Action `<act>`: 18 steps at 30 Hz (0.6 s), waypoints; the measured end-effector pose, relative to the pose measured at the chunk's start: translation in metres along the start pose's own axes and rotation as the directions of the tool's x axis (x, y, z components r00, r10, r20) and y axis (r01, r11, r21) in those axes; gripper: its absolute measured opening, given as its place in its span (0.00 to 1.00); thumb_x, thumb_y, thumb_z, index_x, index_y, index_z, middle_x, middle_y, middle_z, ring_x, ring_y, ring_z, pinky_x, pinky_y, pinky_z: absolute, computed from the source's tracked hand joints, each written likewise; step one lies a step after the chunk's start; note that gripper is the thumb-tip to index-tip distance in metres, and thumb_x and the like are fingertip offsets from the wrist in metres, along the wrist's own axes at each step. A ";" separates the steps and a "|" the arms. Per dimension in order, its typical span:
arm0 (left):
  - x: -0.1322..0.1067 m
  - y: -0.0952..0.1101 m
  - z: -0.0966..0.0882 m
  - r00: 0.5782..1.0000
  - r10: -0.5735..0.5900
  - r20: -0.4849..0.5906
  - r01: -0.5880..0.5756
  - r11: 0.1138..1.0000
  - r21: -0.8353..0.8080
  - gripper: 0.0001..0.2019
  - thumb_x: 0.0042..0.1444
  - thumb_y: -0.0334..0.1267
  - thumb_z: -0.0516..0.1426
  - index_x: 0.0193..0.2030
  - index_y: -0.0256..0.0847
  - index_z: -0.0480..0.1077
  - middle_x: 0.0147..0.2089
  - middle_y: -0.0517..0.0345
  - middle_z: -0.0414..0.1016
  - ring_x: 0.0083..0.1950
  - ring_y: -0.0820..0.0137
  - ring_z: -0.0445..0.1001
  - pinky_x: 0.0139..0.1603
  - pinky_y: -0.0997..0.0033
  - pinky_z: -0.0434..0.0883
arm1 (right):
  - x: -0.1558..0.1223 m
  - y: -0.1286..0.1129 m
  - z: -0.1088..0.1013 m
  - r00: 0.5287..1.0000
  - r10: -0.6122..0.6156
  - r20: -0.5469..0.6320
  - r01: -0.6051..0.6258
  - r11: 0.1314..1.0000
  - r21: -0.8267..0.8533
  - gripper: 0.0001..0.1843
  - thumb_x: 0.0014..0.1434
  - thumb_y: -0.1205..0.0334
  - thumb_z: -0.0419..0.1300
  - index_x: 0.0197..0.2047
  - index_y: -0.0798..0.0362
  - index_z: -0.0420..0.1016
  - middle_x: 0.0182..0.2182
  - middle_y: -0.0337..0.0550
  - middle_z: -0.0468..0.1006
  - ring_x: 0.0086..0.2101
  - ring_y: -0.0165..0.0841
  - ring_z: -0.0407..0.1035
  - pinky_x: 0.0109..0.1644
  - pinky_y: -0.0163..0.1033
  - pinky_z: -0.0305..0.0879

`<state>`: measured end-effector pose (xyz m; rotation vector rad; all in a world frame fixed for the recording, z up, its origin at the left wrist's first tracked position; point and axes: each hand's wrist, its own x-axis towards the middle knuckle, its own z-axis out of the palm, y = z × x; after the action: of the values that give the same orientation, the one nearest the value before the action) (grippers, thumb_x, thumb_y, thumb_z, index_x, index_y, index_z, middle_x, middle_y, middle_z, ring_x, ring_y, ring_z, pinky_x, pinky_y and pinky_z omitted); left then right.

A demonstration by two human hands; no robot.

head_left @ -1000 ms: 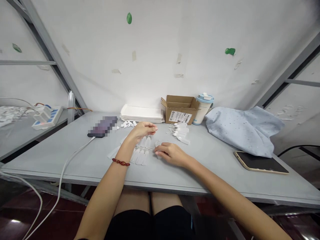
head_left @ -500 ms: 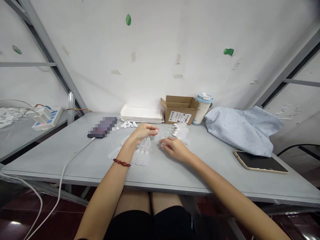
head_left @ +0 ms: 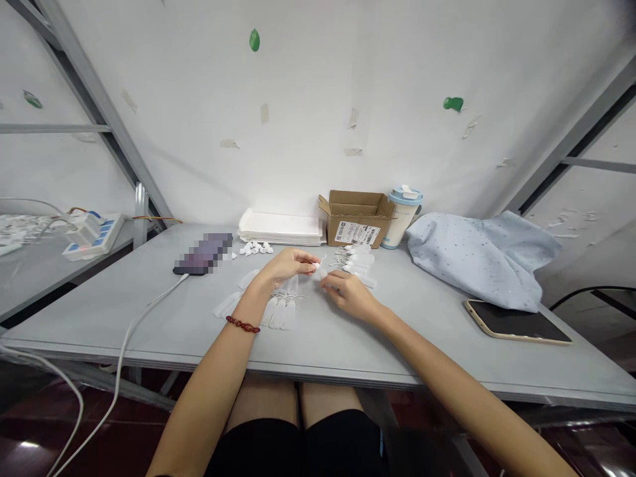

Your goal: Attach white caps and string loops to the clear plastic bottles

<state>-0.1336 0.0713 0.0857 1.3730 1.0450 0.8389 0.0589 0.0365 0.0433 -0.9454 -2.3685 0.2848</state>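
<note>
My left hand [head_left: 288, 265] and my right hand [head_left: 348, 295] meet above the grey table, fingertips nearly touching. Both pinch a small white plastic piece [head_left: 322, 269], partly hidden by my fingers. Just below my left hand lies a row of white plastic tags joined by thin strings [head_left: 279, 313]. Another bunch of white tags with strings [head_left: 356, 262] sits just beyond my right hand. A small heap of white pieces [head_left: 254, 248] lies further back, past my left hand. A red beaded bracelet [head_left: 242, 324] circles my left wrist.
A phone with a pixelated screen [head_left: 203, 254] and white cable [head_left: 149, 311] lies left. At the back stand white stacked trays [head_left: 281, 228], a cardboard box [head_left: 355, 218] and a lidded cup [head_left: 401, 218]. A pale blue cloth [head_left: 477, 260] and a tablet [head_left: 517, 322] lie right.
My right hand has lifted from the strung tags and moved up toward my left hand. My fingertips have closed together on the small white piece between them.
</note>
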 end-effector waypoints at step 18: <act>-0.003 0.004 0.005 0.995 0.080 0.056 -0.086 0.990 0.111 0.13 0.37 0.34 0.64 0.33 0.36 0.77 0.35 0.52 0.78 0.39 0.65 0.73 0.50 0.60 0.66 | 0.001 0.001 0.000 0.999 0.008 0.045 -0.010 0.999 0.053 0.12 0.54 0.77 0.53 0.35 0.54 0.75 0.35 0.45 0.74 0.38 0.35 0.66 0.43 0.39 0.62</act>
<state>-0.1299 0.0674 0.0891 1.5353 1.0141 0.8113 0.0589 0.0384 0.0436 -0.9340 -2.3859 0.3742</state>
